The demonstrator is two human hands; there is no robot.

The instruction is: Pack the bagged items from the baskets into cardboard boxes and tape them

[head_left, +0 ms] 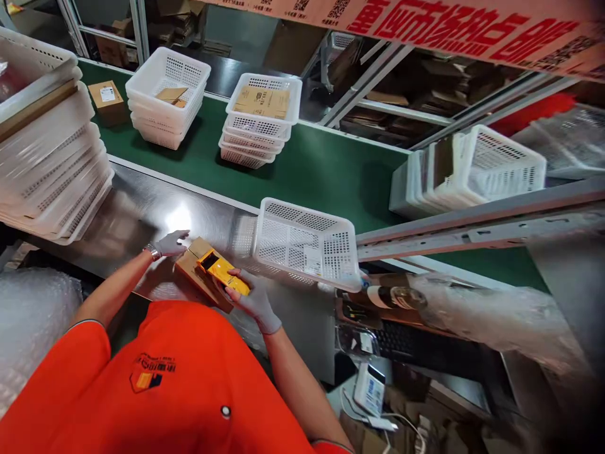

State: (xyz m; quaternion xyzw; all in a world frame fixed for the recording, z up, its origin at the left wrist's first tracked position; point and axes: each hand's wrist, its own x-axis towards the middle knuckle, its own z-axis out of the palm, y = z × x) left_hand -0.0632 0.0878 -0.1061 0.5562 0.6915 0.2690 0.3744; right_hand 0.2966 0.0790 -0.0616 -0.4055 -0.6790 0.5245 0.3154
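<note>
A brown cardboard box lies on the metal worktop close to my body. My right hand, in a grey glove, is wrapped round a yellow handheld tool with a black opening at its far end. The tool is over the box; I cannot tell whether they touch. Beside the box's far left corner is my left hand, also gloved, with its fingers apart and slightly bent and nothing in them. A white perforated basket stands on the worktop to the right of the box.
Behind the metal worktop runs a green conveyor belt carrying stacked baskets and a small carton. A tall basket stack rises at left. A metal rail, bottle and keyboard are at right.
</note>
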